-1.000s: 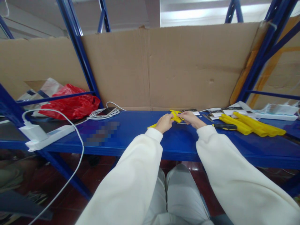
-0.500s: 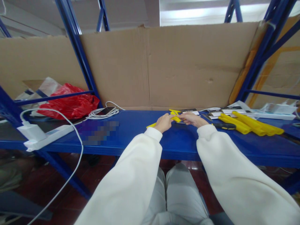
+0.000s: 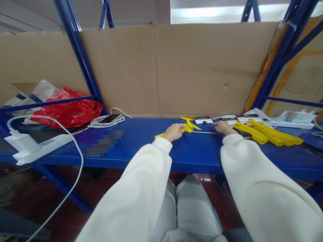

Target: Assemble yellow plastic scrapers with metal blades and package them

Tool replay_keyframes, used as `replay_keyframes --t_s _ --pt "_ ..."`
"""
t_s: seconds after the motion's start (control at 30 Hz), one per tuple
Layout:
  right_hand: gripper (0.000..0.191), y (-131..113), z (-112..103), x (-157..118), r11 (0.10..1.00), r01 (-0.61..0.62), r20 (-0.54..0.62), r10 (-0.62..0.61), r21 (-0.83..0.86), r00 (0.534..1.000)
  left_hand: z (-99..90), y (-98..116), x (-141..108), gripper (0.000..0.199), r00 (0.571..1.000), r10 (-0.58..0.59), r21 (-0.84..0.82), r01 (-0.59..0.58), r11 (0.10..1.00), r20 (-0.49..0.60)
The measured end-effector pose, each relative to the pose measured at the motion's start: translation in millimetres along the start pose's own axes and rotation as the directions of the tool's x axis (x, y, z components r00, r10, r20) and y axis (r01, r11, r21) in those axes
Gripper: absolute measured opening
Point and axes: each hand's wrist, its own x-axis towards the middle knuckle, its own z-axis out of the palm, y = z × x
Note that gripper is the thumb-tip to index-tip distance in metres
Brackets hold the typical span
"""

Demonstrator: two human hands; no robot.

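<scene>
My left hand [image 3: 174, 132] is closed on a long yellow plastic piece [image 3: 186, 128], whose other end sticks out on the left below the wrist. Just beyond it lies a T-shaped yellow piece [image 3: 191, 123]. My right hand [image 3: 225, 127] is over the table with its fingers stretched leftward, close to a black-and-white card [image 3: 203, 120]; nothing shows in them. Under that hand lies a screwdriver [image 3: 245, 135], its thin shaft pointing left toward the yellow pieces and its dark handle partly hidden.
Several yellow tube-like pieces [image 3: 267, 132] lie on the blue table [image 3: 141, 134] at right, near more cards [image 3: 248, 118]. A power strip [image 3: 54, 144], coiled white cable [image 3: 107, 121] and red plastic bag [image 3: 73, 107] are at left. Cardboard [image 3: 189, 70] stands behind.
My right hand has left the yellow piece and moved right, over the screwdriver. My left hand keeps hold of the piece. The T-shaped piece and the screwdriver's shaft show more fully.
</scene>
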Motion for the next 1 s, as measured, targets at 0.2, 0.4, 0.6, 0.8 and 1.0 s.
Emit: replay_keyframes --t_s 0.2,0.4,0.6,0.8,1.0 --pt "0.042 -13 5 10 0.985 0.088 0.055 -0.080 -0.148 0.995 1.0 1 0 0.037 1.000 0.021 -0.024 -0.021 1.000 0.018" --pt "0.052 -20 0 11 0.961 0.047 0.146 -0.007 -0.273 0.989 2.8 2 1 0.036 0.999 0.027 -0.023 -0.027 0.999 0.021" --pt "0.055 -22 4 22 0.957 0.109 0.146 -0.071 -0.270 0.987 1.5 5 0 0.039 0.999 0.029 -0.013 -0.029 0.999 0.035" --pt "0.054 -26 8 33 0.957 0.155 0.122 -0.128 -0.246 0.984 0.0 8 -1 0.039 0.998 0.042 -0.002 -0.042 0.999 0.055" --pt "0.058 -26 11 42 0.965 0.181 0.117 -0.161 -0.188 0.980 -0.1 9 -1 0.038 0.997 0.045 0.000 -0.045 0.999 0.056"
